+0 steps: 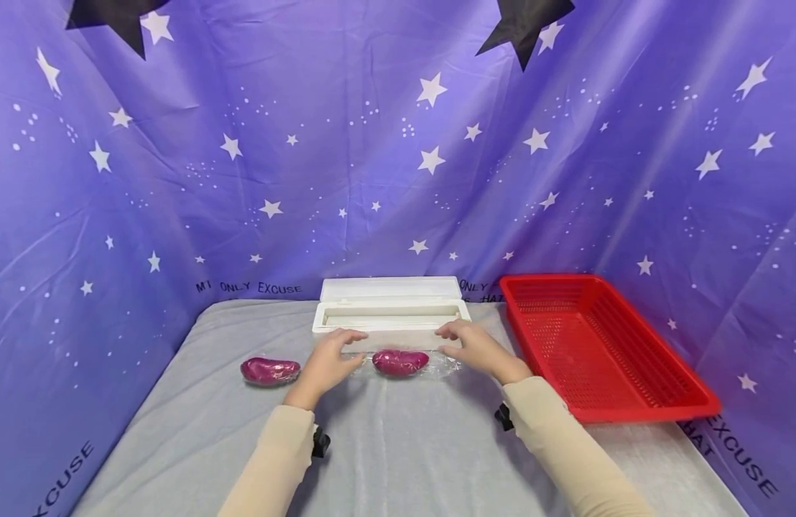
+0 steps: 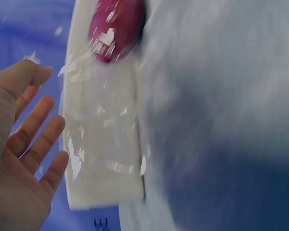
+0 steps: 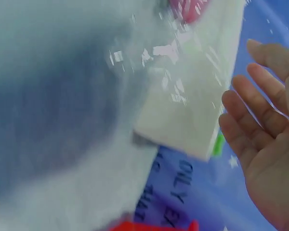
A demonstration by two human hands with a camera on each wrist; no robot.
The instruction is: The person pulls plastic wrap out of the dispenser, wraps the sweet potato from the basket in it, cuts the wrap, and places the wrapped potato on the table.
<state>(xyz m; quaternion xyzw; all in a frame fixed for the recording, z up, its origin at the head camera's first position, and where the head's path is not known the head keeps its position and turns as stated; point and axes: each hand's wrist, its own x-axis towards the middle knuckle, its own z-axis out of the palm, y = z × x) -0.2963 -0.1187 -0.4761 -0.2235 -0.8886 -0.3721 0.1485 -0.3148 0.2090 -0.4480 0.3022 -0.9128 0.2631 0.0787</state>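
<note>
A purple sweet potato [image 1: 400, 362] in clear plastic film [image 1: 445, 364] lies in front of a long white box [image 1: 372, 341] with its lid [image 1: 391, 289] raised. Loose film spreads out on both sides of it. To its left is my left hand [image 1: 325, 365], fingers apart and nothing in them, near the box's front left end. My right hand [image 1: 480, 350] is at the other end, also empty, with fingers spread by the film. Both wrist views show the palms facing the film-covered box front. Another film-wrapped sweet potato [image 1: 269, 370] rests left of my left hand.
A red perforated basket [image 1: 656, 411] stands on the right side of the table, close to my right forearm. A grey cloth [image 1: 398, 459] covers the table. Purple star-patterned curtain [image 1: 372, 143] encloses the back and sides, right behind the box.
</note>
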